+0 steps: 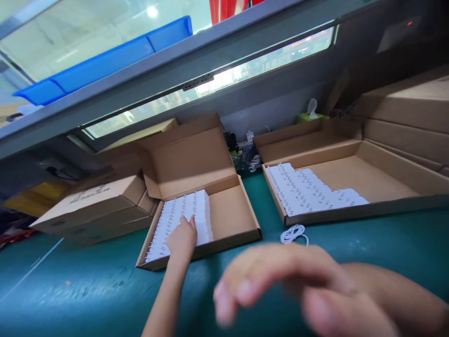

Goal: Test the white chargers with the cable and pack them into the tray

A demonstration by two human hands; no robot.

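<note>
My left hand point(183, 238) reaches into the left cardboard box point(228, 213), over closely packed rows of small white pieces point(175, 208). Its fingers are bent against the pieces near the right-hand rows, and whatever they pinch is hidden. Close to the camera, my right hand point(291, 281) hangs blurred above the table's front. Its fingers curve with the thumb apart, and nothing shows between them. A coiled white cable point(293, 233) lies just beyond it. Behind that, a second open cardboard box point(372, 171) holds more white pieces point(298, 189) along its left and front.
Closed cardboard boxes point(101, 201) are stacked at left, and more boxes point(407, 112) at right. A grey shelf point(140, 77) spans overhead, carrying blue trays point(115, 61). Dark cables point(245, 157) lie between the open boxes. The tabletop point(105, 281) is green.
</note>
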